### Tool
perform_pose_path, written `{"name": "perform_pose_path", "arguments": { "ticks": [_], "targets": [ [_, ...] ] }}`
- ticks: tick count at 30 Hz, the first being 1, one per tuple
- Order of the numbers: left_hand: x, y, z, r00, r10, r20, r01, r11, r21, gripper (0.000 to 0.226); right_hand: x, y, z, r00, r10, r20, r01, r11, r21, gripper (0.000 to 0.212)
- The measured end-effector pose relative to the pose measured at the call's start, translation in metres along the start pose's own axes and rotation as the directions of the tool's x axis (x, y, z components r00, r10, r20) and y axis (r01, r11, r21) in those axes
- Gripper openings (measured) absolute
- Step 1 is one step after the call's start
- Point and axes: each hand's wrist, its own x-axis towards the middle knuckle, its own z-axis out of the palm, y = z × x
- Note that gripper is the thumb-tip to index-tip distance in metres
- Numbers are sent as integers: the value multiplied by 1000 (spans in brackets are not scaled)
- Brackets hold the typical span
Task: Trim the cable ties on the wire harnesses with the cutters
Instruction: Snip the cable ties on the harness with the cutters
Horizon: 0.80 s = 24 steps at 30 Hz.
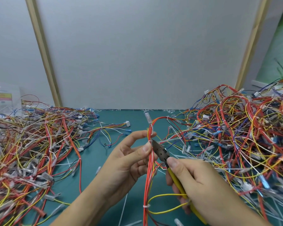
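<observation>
My left hand (131, 158) pinches a harness of red, orange and yellow wires (148, 176) between thumb and fingers, holding it upright in the middle of the view. My right hand (198, 185) grips yellow-handled cutters (161, 152). Their dark jaws touch the harness at a white cable tie (151, 140), just above my left thumb. Another white cable tie (146, 206) wraps the same harness lower down. Whether the jaws are closed on the tie is hidden.
A big pile of wire harnesses (31, 144) lies at the left, and a larger pile (243, 136) at the right. Both rest on a green mat (114, 207). Cut white tie ends (123, 207) litter the mat. A grey panel (137, 54) stands behind.
</observation>
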Motion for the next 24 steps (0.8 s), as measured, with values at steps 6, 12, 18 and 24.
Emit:
{"name": "perform_pose_path", "arguments": {
  "ticks": [6, 12, 18, 24],
  "targets": [
    [0, 3, -2, 996, 10, -86, -10, 1000, 7, 30, 4, 0, -3, 996, 62, -58, -48, 976, 212, 52],
    [0, 5, -4, 998, 26, -51, -24, 999, 38, 24, 12, 1, -14, 920, -33, -391, 152, 949, 277, 30],
    [-5, 2, 1, 969, -92, 230, 71, 993, 95, 20, 20, 12, -22, 891, 22, -454, 108, 960, 258, 9],
    [-7, 2, 0, 904, -186, 385, 146, 981, 132, 15, 21, 13, -19, 920, 32, -391, 90, 953, 290, 9]
  ]
}}
